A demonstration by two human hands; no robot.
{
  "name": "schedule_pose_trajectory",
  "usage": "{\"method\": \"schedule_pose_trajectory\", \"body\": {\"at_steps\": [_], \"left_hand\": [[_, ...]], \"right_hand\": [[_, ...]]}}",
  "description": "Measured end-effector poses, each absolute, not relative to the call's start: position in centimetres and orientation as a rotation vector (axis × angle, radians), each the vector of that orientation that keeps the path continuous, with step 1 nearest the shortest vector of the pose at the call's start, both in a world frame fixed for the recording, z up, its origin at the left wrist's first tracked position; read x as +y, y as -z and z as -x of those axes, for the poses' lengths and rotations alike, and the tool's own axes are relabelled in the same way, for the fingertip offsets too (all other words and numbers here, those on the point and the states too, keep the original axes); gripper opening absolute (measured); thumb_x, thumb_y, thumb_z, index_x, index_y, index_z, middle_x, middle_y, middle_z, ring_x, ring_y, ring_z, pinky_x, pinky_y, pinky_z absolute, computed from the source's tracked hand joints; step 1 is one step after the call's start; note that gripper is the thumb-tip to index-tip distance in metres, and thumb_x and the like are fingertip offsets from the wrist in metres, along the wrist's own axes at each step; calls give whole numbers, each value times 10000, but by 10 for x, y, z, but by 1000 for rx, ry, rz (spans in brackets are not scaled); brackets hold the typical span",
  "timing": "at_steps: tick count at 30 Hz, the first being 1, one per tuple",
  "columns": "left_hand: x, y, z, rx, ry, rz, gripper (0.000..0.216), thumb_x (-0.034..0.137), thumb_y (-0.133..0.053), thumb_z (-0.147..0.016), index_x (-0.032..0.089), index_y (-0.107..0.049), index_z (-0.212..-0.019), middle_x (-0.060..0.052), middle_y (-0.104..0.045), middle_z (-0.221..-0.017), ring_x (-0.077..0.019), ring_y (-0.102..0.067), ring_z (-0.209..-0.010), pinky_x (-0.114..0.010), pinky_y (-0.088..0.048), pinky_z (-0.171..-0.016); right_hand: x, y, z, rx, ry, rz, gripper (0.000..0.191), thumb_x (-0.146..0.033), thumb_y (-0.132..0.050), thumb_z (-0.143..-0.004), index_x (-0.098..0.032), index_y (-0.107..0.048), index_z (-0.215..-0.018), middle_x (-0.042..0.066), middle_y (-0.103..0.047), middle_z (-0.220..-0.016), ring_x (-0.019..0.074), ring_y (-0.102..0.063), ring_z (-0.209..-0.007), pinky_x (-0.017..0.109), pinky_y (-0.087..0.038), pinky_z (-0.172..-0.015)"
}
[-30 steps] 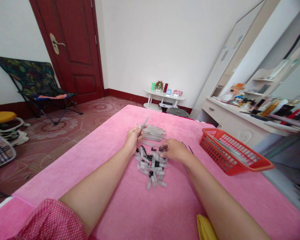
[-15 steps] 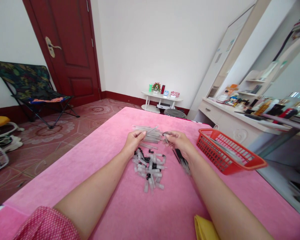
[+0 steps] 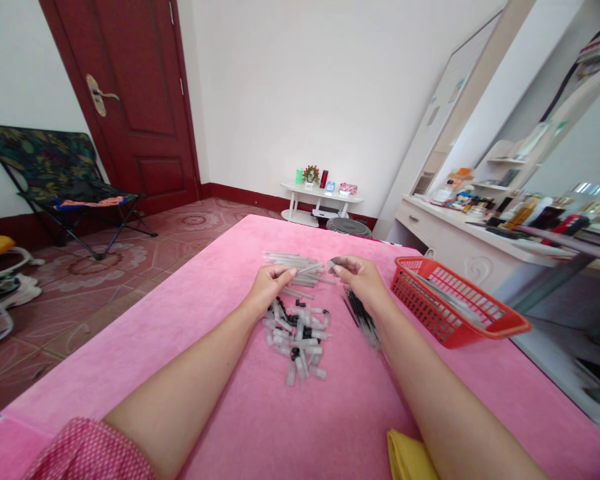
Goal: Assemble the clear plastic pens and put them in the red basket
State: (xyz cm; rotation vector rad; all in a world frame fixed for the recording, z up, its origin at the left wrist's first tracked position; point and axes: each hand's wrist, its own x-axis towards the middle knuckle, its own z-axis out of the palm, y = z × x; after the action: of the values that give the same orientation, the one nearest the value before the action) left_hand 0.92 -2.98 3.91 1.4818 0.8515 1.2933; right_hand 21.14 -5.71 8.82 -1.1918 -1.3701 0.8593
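My left hand (image 3: pixel 271 283) is closed round a thin clear tube (image 3: pixel 307 269) that points right. My right hand (image 3: pixel 359 278) pinches a small dark cap (image 3: pixel 335 261) close to the tube's free end. Both hands hover above a pile of short clear caps and black pieces (image 3: pixel 297 335) on the pink cloth (image 3: pixel 230 373). Behind the hands lies a row of long clear tubes (image 3: pixel 293 261). A bundle of thin black sticks (image 3: pixel 363 320) lies beside my right wrist.
A red plastic basket (image 3: pixel 485 325) stands to the right on the cloth. A yellow object (image 3: pixel 410 459) shows at the bottom edge. Beyond are a white dresser (image 3: pixel 460 233), a small white table (image 3: pixel 320 199), a folding chair (image 3: pixel 55 173) and a red door (image 3: pixel 125 100).
My right hand rose from the pile of caps with a dark cap and moved up toward the tube. My left hand tipped its tube from upright to pointing right.
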Motion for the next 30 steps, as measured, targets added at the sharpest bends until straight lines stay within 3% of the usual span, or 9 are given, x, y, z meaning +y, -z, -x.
{"method": "schedule_pose_trajectory", "body": {"at_steps": [4, 9, 15, 30], "left_hand": [[-27, -36, -8, 838, -1321, -1479, 382, 454, -605, -712, 143, -501, -517, 48, -380, -486, -77, -311, -487, -226, -234, -494], [-27, -35, -8, 837, -1322, -1479, 367, 443, -598, -725, 137, -521, -537, 45, -396, -497, -73, -305, -484, -226, -230, -489], [-30, -39, -9, 852, -1297, -1482, 388, 470, -608, -702, 145, -499, -519, 44, -370, -469, -76, -298, -476, -223, -219, -472], [-30, -38, -11, 833, -1280, -1514, 387, 480, -632, -690, 132, -561, -535, 43, -402, -478, -79, -339, -490, -217, -261, -490]], "right_hand": [[-61, -92, -209, -1091, -1139, 1177, 110, -219, -605, -736, -166, -578, -829, 53, -692, -689, 128, -629, -568, 231, -495, -558], [-64, -94, -204, -979, -1295, 1077, 244, -125, -532, -792, -183, -550, -1028, 38, -695, -673, 118, -638, -550, 216, -514, -560], [-61, -90, -201, -880, -1257, 1078, 42, -164, -516, -836, -157, -555, -823, 67, -702, -695, 137, -664, -601, 228, -533, -579], [-58, -76, -198, -1070, -1113, 1118, 218, -286, -693, -662, -162, -587, -806, 54, -695, -730, 114, -624, -586, 210, -495, -537]]}}
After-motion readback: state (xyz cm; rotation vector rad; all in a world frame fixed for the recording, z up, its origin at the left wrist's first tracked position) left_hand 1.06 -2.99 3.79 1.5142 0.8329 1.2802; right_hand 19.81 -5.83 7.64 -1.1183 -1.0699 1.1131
